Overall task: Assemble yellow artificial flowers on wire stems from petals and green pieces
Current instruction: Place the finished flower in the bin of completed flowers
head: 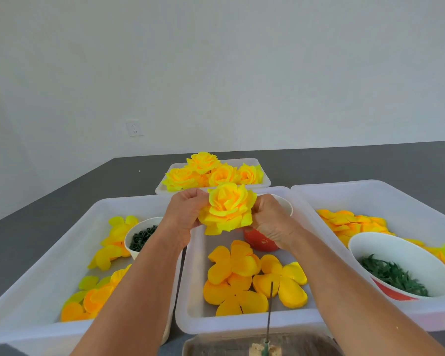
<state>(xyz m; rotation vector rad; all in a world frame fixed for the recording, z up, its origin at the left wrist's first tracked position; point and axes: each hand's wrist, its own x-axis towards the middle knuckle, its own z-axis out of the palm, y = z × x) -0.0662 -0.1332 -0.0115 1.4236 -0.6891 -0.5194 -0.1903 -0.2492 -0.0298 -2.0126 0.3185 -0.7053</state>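
1. The yellow rose head (228, 209) is fully layered, bright yellow with orange shading near the middle. It sits between both hands, lifted above the middle tray (190, 278).
2. The left hand (184, 214) and right hand (270, 222) each have fingers curled round the outer petals, one on either side.
3. Below the hands, the middle tray holds flat orange-yellow petal layers (242, 276). An upright wire stem (269, 312) stands in front of them.
4. Beyond the hands, a far tray (263, 185) is piled with finished roses (211, 172).
5. Left of the left hand, a paper cup (136, 235) holds dark green bits. Right of the right hand, a bowl (396, 255) holds green leafy pieces (393, 274).
6. The right hand partly hides a red cup (260, 241).
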